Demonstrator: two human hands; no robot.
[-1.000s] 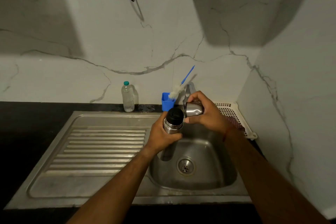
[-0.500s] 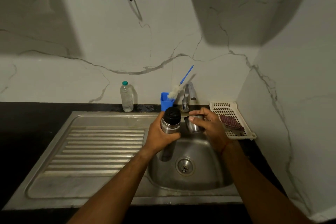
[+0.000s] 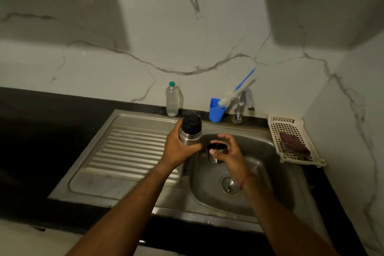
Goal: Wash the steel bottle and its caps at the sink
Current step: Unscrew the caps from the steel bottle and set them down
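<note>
My left hand (image 3: 179,147) grips the steel bottle (image 3: 190,131) upright at the left rim of the sink basin (image 3: 268,174); a black inner cap (image 3: 191,122) sits on its neck. The steel outer cap (image 3: 216,153) is held mouth up over the basin by my right hand (image 3: 229,151), thumb against its near side and fingers curled behind it, forefinger lifted. The tap (image 3: 242,106) stands behind the basin, and no water runs from it.
A ribbed steel drainboard (image 3: 128,151) lies left of the basin. At the back edge stand a clear plastic bottle (image 3: 172,100) and a blue cup (image 3: 216,110) holding a bottle brush (image 3: 236,91). A white basket (image 3: 291,131) with a scrub pad (image 3: 294,143) sits at the right. The drain (image 3: 229,186) is open.
My right hand has lowered the steel cap from beside the bottle's top down over the basin and turned its mouth up. The left hand keeps the bottle upright.
</note>
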